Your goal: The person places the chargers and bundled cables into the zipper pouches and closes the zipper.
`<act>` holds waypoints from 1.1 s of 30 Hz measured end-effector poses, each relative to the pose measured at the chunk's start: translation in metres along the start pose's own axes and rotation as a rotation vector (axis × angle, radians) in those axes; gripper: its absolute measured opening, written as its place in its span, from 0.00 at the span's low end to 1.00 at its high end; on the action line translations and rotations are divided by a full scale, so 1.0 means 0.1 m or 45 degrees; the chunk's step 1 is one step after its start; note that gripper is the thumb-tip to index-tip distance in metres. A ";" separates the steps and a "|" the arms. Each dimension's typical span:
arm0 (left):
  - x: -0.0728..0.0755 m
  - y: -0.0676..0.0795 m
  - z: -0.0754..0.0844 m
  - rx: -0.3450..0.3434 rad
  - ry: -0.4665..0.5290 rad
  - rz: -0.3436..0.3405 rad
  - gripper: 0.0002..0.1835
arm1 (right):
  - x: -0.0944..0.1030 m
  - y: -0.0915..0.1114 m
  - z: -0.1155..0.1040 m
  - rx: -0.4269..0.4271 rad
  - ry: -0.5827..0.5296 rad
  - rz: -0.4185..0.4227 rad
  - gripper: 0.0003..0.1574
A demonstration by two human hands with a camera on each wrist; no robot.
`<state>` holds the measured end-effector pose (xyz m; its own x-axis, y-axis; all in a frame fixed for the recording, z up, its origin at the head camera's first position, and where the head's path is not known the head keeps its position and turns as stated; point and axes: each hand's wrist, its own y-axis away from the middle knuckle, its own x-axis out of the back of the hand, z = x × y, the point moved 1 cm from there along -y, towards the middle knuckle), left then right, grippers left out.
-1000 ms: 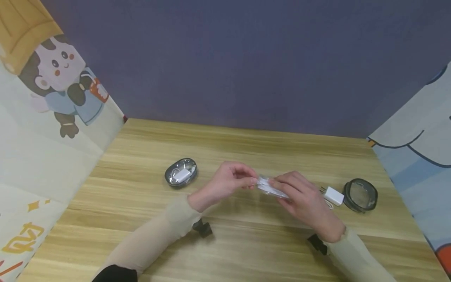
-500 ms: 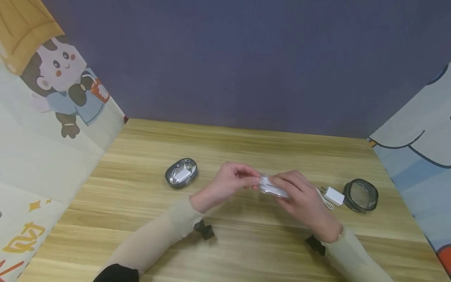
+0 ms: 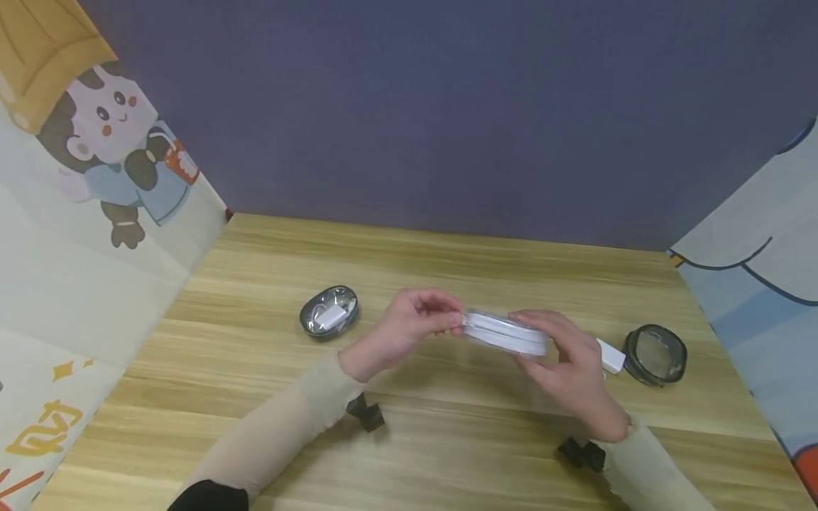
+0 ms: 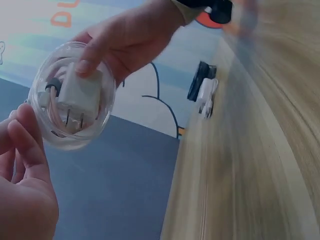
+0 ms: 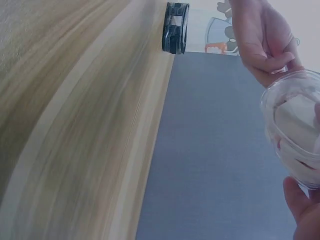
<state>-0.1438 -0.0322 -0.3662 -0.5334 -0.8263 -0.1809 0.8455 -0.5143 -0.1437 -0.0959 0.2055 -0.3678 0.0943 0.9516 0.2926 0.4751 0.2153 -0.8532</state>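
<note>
Between my two hands, above the wooden table [image 3: 447,440], is a clear oval case [image 3: 505,337] with white trim. Through its wall in the left wrist view shows a white charger [image 4: 82,95] with two prongs and a coiled cable around it. My left hand [image 3: 409,323] pinches the case's left end with thumb and fingertips. From the right, my right hand [image 3: 569,362] grips the same case, its thumb lying over the face in the left wrist view. Part of the case is cut off by the frame edge in the right wrist view.
Left of my hands stands a dark-rimmed clear case [image 3: 350,325] with a white charger inside. Beyond my right hand lie a loose white charger [image 3: 611,357] and a second dark-rimmed case [image 3: 631,349]. A dark blue panel [image 3: 409,128] rises behind the table.
My right hand has shifted to the right along the clear case and spread around its end, uncovering more of it. The left hand keeps its pinch, moved slightly left.
</note>
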 end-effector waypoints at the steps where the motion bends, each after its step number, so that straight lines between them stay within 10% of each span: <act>1: 0.00 0.00 0.00 0.000 -0.045 0.001 0.12 | 0.00 -0.01 -0.01 0.019 -0.018 0.014 0.27; 15: 0.04 0.01 0.07 0.016 -0.533 -0.167 0.07 | -0.02 -0.10 -0.10 0.234 0.064 0.056 0.22; 33: -0.01 0.01 0.12 0.007 -0.629 -0.200 0.03 | 0.00 -0.08 -0.09 0.326 0.435 -0.057 0.16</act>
<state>-0.1422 -0.0341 -0.3546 -0.5796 -0.7480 0.3235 0.7568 -0.6412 -0.1266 -0.0923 0.2021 -0.3570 0.3834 0.8221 0.4209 0.2567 0.3429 -0.9036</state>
